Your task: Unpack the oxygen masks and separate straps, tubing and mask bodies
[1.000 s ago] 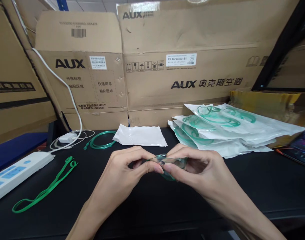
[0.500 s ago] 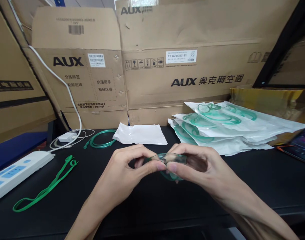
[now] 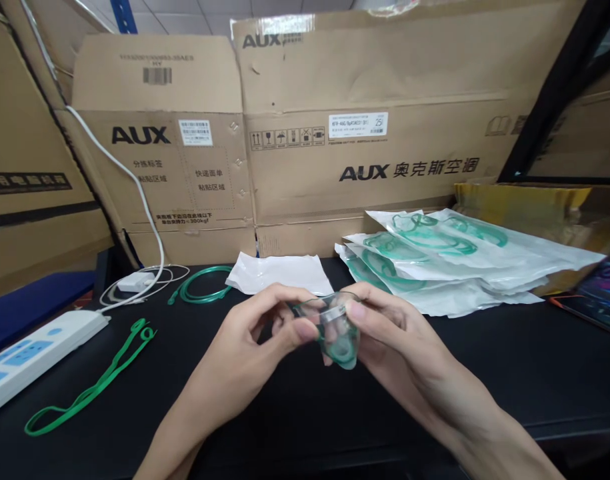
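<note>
Both of my hands hold a small clear green plastic mask (image 3: 339,337) above the black table (image 3: 535,373). My left hand (image 3: 265,340) pinches its left edge with thumb and fingers. My right hand (image 3: 389,340) grips its top and right side, the thumb on the rim. The mask is tilted so its open side faces me. A green elastic strap (image 3: 92,387) lies on the table to the left. A coil of green tubing (image 3: 202,283) lies further back.
An empty white pouch (image 3: 279,272) lies behind my hands. A stack of sealed pouches with green masks (image 3: 445,260) sits at the right. A white power strip (image 3: 29,353) and charger cable are at the left. Cardboard boxes (image 3: 335,133) wall off the back. A phone (image 3: 597,297) lies far right.
My hands have turned the mask from lying flat between the fingers to tilted with its opening towards me. The view shifted slightly downward.
</note>
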Demonstrator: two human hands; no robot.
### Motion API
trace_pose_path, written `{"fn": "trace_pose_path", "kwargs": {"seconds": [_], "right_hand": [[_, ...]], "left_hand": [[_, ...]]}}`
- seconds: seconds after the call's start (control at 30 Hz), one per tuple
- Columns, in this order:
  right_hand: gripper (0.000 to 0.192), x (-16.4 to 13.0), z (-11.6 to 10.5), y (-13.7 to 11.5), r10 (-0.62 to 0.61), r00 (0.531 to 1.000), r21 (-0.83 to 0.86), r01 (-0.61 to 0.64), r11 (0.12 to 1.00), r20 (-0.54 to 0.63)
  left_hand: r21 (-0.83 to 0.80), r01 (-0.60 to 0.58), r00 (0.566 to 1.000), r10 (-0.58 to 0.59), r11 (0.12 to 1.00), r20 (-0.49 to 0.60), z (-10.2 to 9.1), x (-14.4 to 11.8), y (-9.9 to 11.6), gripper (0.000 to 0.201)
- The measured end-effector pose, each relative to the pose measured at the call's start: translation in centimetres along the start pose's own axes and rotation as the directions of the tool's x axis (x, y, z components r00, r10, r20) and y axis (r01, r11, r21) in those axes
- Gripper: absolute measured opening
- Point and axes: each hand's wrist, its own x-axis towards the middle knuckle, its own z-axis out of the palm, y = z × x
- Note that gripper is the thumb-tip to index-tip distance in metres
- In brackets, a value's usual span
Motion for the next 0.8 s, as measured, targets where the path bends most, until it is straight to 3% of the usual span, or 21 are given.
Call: {"fn": "trace_pose_path", "kwargs": {"seconds": [0.1, 0.33, 0.57, 0.8], "right_hand": [[0.016, 0.1, 0.6, 0.3, -0.028, 1.0, 0.151, 0.028, 0.988, -0.004], [0.017, 0.3, 1.4, 0.7, -0.058, 0.998, 0.257, 0.055, 0.965, 0.007], [0.017, 0.2, 1.1, 1.1, -0.051, 0.999, 0.184, 0.051, 0.982, 0.0], [0.019, 0.1, 0.7, 1.3, -0.083, 0.993, 0.104, 0.075, 0.992, 0.078]], "left_hand": [[-0.062, 0.01, 1.0, -0.01, 0.998, -0.002, -0.2, -0.1, 0.3, 0.018], [-0.23, 0.007, 0.997, 0.012, 0.973, 0.082, 0.2, -0.1, 0.8, 0.016], [-0.25, -0.021, 0.995, 0.044, 0.968, 0.089, 0.1, -0.1, 0.7, 0.016], [-0.195, -0.05, 0.995, 0.066, 0.98, 0.075, -0.2, -0.2, 0.8, 0.016]]}}
